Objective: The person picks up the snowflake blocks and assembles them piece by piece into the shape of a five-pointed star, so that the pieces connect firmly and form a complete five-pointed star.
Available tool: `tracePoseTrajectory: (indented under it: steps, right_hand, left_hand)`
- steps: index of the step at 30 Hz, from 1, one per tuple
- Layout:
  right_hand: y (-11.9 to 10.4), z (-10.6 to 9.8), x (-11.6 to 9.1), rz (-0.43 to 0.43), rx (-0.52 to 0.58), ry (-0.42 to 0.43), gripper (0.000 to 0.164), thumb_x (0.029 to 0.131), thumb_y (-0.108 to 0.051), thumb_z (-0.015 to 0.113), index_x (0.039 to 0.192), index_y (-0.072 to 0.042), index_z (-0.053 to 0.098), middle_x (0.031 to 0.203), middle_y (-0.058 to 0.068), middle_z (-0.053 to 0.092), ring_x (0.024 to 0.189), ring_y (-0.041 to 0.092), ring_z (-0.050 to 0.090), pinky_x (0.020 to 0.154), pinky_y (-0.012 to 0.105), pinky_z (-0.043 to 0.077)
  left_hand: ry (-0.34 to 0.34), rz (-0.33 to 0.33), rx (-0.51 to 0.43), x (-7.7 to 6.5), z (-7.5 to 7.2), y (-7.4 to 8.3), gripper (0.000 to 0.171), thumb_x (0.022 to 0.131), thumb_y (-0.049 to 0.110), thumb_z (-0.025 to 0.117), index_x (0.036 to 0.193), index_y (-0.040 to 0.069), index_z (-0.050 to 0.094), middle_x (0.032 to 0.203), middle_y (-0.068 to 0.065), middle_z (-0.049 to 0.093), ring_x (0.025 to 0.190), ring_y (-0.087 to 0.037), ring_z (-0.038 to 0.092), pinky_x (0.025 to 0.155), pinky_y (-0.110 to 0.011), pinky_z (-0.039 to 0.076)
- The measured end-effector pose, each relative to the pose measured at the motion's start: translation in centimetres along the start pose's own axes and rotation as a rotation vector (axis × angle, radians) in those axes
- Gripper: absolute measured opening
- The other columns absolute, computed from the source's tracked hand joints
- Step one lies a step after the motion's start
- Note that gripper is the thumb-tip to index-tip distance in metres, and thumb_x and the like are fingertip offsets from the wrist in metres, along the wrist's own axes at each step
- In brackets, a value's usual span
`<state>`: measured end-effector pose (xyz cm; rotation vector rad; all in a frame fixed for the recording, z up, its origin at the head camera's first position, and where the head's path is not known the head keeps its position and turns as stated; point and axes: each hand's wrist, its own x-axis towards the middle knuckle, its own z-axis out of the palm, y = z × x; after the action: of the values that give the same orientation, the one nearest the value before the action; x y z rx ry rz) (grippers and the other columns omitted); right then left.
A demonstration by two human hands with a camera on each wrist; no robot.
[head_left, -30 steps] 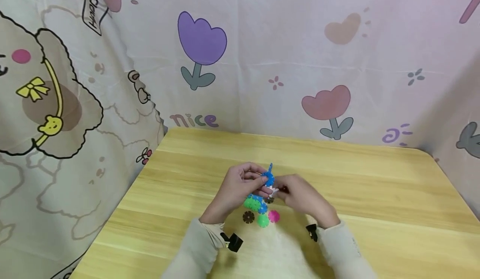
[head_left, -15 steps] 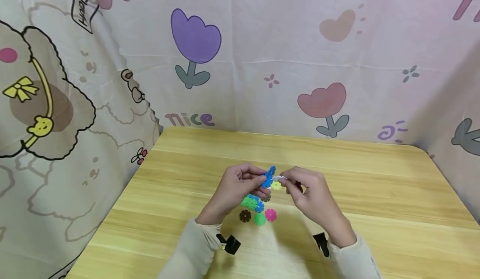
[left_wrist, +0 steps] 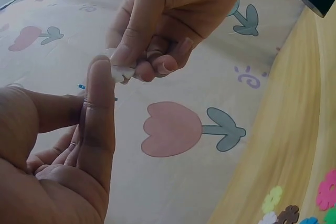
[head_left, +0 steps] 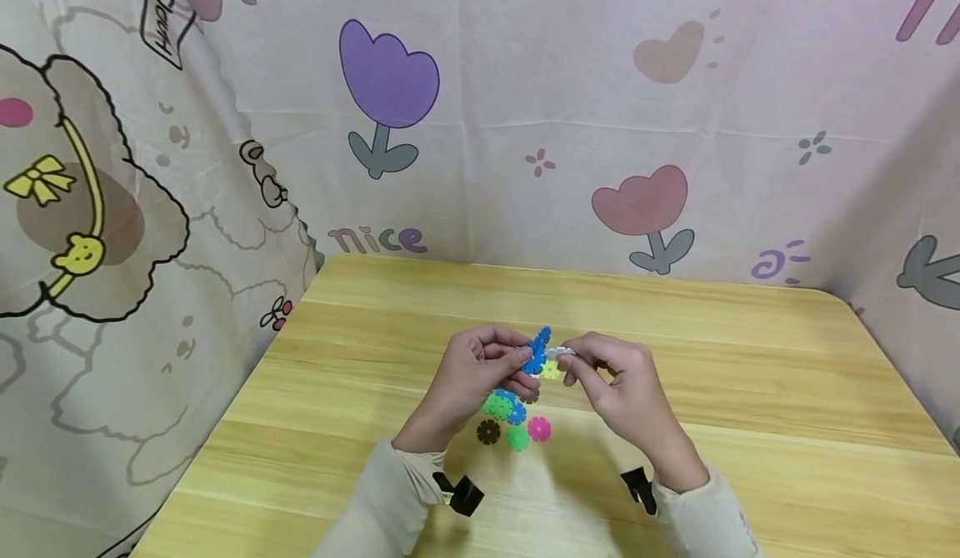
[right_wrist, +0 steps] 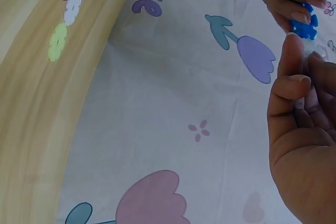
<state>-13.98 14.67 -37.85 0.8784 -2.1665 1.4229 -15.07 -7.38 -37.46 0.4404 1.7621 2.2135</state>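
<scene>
Above the table, my left hand [head_left: 480,370] pinches blue snowflake discs [head_left: 536,356] between thumb and fingers. They look like two joined discs, one angled upward. My right hand [head_left: 622,379] pinches a white snowflake disc [head_left: 558,352] by its right side. The white disc's left edge is at the blue discs; whether it is slotted in cannot be told. In the left wrist view the white disc [left_wrist: 122,73] shows between the fingertips of both hands, while the blue is mostly hidden. From the right wrist, the blue disc [right_wrist: 305,27] appears beyond my fingertips.
Below the hands, loose discs lie on the wooden table [head_left: 337,424]: pink [head_left: 539,429], brown [head_left: 488,432], yellow [head_left: 551,369], blue [head_left: 516,413] and several green ones [head_left: 517,438]. A printed cloth [head_left: 480,108] hangs behind the table and along its left.
My right hand has turned and moved slightly right, bringing the white disc up beside the blue discs. The left hand keeps its hold, with the blue discs tilted differently. The head view has shifted slightly.
</scene>
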Motion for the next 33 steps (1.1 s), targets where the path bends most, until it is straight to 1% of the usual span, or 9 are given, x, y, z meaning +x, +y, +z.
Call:
tracePoseTrajectory:
  steps: [5,7,13,17,20,23,29,31,33]
  right_hand:
    - [-0.1,0.0,-0.1,0.017,0.02,-0.006,0.026,0.09,0.012,0.073,0.095,-0.014,0.076,0.08,-0.009,0.07,0.068,0.011,0.068,0.053,0.023,0.052]
    - [0.0,-0.1,-0.1,0.014,0.017,-0.012,0.026,0.09,0.011,0.073,0.095,-0.014,0.076,0.08,-0.009,0.07,0.067,0.01,0.067,0.054,0.022,0.052]
    - [0.2,0.1,0.0,-0.013,0.017,-0.006,0.026,0.089,0.013,0.073,0.091,-0.012,0.076,0.077,-0.008,0.068,0.064,0.01,0.065,0.052,0.02,0.05]
    - [0.1,0.4,0.0,0.017,0.042,-0.003,0.023,0.089,0.013,0.074,0.087,-0.01,0.076,0.075,-0.007,0.069,0.061,0.01,0.065,0.051,0.021,0.05]
    - [-0.1,0.5,0.0,0.039,0.031,0.005,0.022,0.088,0.012,0.075,0.085,-0.01,0.077,0.073,-0.008,0.069,0.059,0.008,0.064,0.047,0.019,0.047]
    - [-0.2,0.5,0.0,0.038,0.019,0.016,0.021,0.087,0.013,0.075,0.085,-0.008,0.077,0.073,-0.008,0.069,0.057,0.009,0.063,0.044,0.019,0.044]
    - [0.0,0.6,0.0,0.011,0.009,0.021,0.022,0.086,0.015,0.075,0.083,-0.007,0.077,0.069,-0.005,0.068,0.055,0.009,0.061,0.042,0.017,0.04]
    - [0.0,0.6,0.0,0.004,0.0,0.02,0.023,0.086,0.015,0.075,0.083,-0.008,0.077,0.068,-0.007,0.066,0.054,0.008,0.059,0.041,0.017,0.038]
    - [0.0,0.7,0.1,0.0,-0.003,0.018,0.023,0.085,0.015,0.076,0.083,-0.007,0.077,0.067,-0.007,0.066,0.054,0.009,0.059,0.042,0.017,0.039]
  left_hand:
    - [-0.003,0.008,-0.006,0.0,0.2,-0.1,0.017,0.101,-0.002,0.063,0.114,-0.014,0.062,0.091,-0.023,0.072,0.07,-0.018,0.075,0.07,-0.037,0.064]
    - [-0.006,0.006,-0.001,0.1,0.2,-0.3,0.018,0.101,-0.002,0.063,0.114,-0.014,0.062,0.091,-0.025,0.072,0.07,-0.018,0.075,0.07,-0.036,0.064]
    - [0.011,-0.012,-0.001,0.1,0.4,-0.3,0.017,0.101,0.0,0.064,0.112,-0.014,0.063,0.09,-0.018,0.074,0.07,-0.017,0.075,0.069,-0.033,0.064]
    - [0.044,-0.021,-0.018,-0.1,0.7,-0.1,0.015,0.101,-0.002,0.064,0.109,-0.014,0.064,0.088,-0.016,0.074,0.068,-0.017,0.074,0.067,-0.032,0.064]
    - [0.066,-0.022,-0.023,-0.1,1.0,-0.2,0.015,0.1,-0.003,0.064,0.109,-0.016,0.065,0.088,-0.016,0.073,0.067,-0.016,0.074,0.066,-0.031,0.064]
    - [0.082,-0.023,-0.017,-0.1,1.1,-0.3,0.016,0.1,-0.003,0.065,0.109,-0.016,0.065,0.089,-0.018,0.074,0.067,-0.017,0.075,0.067,-0.032,0.064]
    - [0.098,-0.04,-0.013,0.0,1.2,-0.4,0.014,0.1,-0.003,0.065,0.107,-0.015,0.066,0.089,-0.019,0.074,0.066,-0.017,0.075,0.066,-0.032,0.064]
    - [0.1,-0.045,-0.011,0.0,1.2,-0.5,0.014,0.1,-0.003,0.065,0.107,-0.015,0.066,0.089,-0.019,0.074,0.066,-0.017,0.074,0.066,-0.031,0.064]
    - [0.104,-0.049,-0.012,0.1,1.1,-0.5,0.014,0.1,-0.003,0.065,0.107,-0.015,0.066,0.089,-0.019,0.074,0.066,-0.017,0.074,0.066,-0.031,0.063]
